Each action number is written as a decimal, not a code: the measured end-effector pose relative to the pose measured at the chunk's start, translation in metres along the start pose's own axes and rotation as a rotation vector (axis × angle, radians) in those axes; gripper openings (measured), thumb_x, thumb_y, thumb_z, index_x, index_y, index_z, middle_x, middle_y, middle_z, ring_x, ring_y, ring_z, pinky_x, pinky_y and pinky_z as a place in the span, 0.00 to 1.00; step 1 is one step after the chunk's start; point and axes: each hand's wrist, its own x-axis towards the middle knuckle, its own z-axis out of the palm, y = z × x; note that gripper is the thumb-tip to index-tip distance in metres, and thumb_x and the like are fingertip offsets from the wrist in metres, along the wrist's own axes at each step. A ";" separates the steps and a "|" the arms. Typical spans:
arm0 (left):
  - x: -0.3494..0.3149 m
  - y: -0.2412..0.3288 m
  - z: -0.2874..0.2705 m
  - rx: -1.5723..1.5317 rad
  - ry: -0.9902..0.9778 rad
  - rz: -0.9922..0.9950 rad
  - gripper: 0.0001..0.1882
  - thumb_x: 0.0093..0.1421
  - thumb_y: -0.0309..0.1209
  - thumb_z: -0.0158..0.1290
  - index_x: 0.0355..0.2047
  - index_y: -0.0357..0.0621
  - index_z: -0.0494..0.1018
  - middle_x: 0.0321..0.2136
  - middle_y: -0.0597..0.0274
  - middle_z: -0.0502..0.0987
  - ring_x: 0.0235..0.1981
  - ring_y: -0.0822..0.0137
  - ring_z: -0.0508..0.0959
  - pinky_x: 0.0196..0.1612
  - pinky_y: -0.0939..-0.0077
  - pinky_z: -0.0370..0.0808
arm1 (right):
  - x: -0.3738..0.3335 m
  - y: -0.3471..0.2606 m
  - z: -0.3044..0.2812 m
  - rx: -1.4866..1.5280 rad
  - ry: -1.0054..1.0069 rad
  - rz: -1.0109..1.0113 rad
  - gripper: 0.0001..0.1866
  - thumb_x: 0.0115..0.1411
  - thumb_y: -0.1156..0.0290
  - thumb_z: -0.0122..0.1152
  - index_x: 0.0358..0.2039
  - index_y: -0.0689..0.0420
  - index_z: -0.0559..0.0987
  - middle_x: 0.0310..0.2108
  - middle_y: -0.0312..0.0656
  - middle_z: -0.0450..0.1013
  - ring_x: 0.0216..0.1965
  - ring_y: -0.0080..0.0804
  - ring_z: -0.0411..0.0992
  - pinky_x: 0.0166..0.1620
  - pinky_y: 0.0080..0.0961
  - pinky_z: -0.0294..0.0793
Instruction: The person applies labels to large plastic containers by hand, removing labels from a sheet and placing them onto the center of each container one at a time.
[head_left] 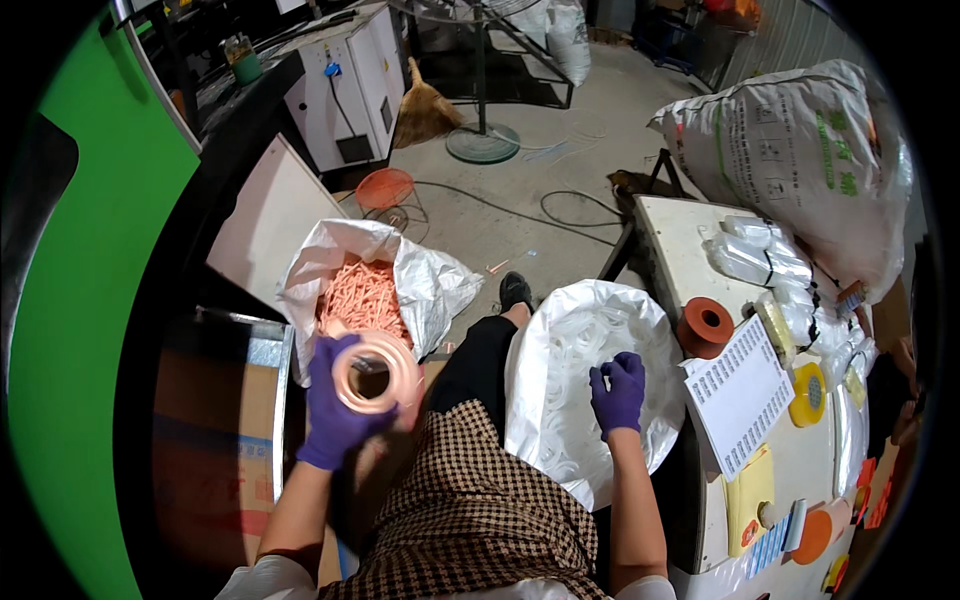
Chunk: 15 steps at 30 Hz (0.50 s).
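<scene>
My left hand, in a purple glove, is closed around a shiny pale pink plastic ring-shaped piece with a wide round opening. It is held up in front of a white sack filled with short salmon-pink sticks. My right hand, gloved the same way, has its fingers curled in above a large white bag. Clear, whitish plastic rings fill that bag. Whatever the right fingers hold, if anything, is hidden.
At right, a pale table carries a brown roll, printed sheets, yellow tape and clear bags. A big sack stands beyond. Cardboard and a green panel are left; a cable crosses the floor.
</scene>
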 end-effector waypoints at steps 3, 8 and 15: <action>-0.022 0.022 0.007 0.068 -0.147 0.081 0.40 0.39 0.42 0.74 0.52 0.43 0.71 0.44 0.54 0.76 0.49 0.50 0.75 0.56 0.58 0.71 | -0.014 -0.061 -0.028 0.434 -0.077 -0.022 0.05 0.54 0.76 0.67 0.27 0.61 0.78 0.38 0.47 0.72 0.35 0.38 0.74 0.38 0.29 0.73; -0.010 0.043 0.014 0.044 -0.159 0.252 0.38 0.38 0.43 0.73 0.50 0.46 0.73 0.44 0.55 0.77 0.47 0.48 0.76 0.54 0.55 0.71 | -0.021 -0.147 -0.077 0.831 -0.517 -0.295 0.14 0.55 0.77 0.71 0.42 0.64 0.81 0.41 0.46 0.81 0.39 0.36 0.80 0.42 0.28 0.79; 0.007 0.077 0.015 -0.069 -0.316 0.314 0.36 0.37 0.42 0.71 0.48 0.45 0.74 0.44 0.55 0.78 0.45 0.51 0.77 0.53 0.56 0.70 | -0.037 -0.205 -0.033 0.604 -0.645 -0.342 0.11 0.52 0.75 0.65 0.38 0.58 0.82 0.35 0.51 0.79 0.35 0.52 0.79 0.38 0.41 0.79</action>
